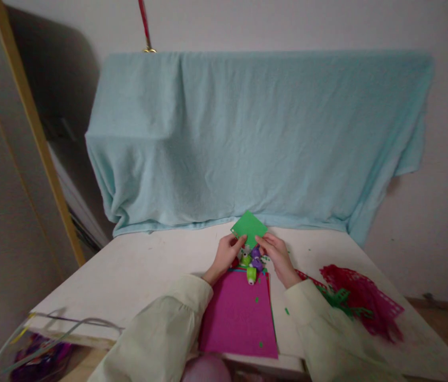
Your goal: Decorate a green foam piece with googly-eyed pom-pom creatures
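Note:
Between my two hands is a small green paper square point(249, 225), turned corner-up. My left hand point(226, 255) pinches its lower left side, thumb on top. The lower right side is gripped by my right hand point(277, 255), also with the thumb on top. Just below the paper lie several small craft punches: a lime green punch point(251, 275), a purple punch point(256, 260) and others partly hidden by my hands. Under them and nearer to me sits a stack of coloured sheets with a magenta sheet point(239, 318) on top. Small green paper bits point(261, 345) are scattered on it.
Red and magenta punched paper point(361, 302) lies in a pile at the right of the white table point(160, 270), with green cut paper point(339, 297) among it. A light blue cloth point(247, 143) hangs behind. Bags point(41, 355) stand beyond the table's left front edge.

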A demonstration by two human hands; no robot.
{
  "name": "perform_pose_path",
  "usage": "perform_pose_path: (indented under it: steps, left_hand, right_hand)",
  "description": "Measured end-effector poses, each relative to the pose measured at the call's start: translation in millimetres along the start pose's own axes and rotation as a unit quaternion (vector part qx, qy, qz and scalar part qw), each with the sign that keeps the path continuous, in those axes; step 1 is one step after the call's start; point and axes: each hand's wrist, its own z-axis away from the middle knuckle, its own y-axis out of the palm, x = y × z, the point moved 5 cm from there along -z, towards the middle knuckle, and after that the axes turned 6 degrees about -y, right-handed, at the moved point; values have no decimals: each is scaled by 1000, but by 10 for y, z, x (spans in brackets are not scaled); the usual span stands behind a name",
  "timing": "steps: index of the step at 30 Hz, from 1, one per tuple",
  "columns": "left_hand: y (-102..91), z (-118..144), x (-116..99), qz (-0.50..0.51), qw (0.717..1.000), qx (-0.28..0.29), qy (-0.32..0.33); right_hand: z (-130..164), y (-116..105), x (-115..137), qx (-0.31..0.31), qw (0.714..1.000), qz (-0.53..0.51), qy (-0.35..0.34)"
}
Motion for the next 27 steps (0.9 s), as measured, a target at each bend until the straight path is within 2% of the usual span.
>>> perform_pose_path:
  steps: [4, 10, 20, 24, 27]
  left_hand:
    - [6, -1, 16, -6, 1000, 4, -15]
    - [-1, 10, -8, -1, 1000, -8, 20]
    - [-3, 16, -6, 9, 1000, -13, 1]
    - [-22, -3, 26, 6, 1000, -22, 4]
    - [-48, -22, 58, 1, 999, -37, 2]
  right_hand:
    - [-2, -5, 7, -4, 1000, -1, -1]
    - [20, 1, 35, 7, 1000, -16, -6]
    - [10, 2, -8, -7, 1000, -19, 13]
    - [10, -83, 33, -62, 998, -31, 2]
    - [-34, -201, 161, -121, 991, 3, -51]
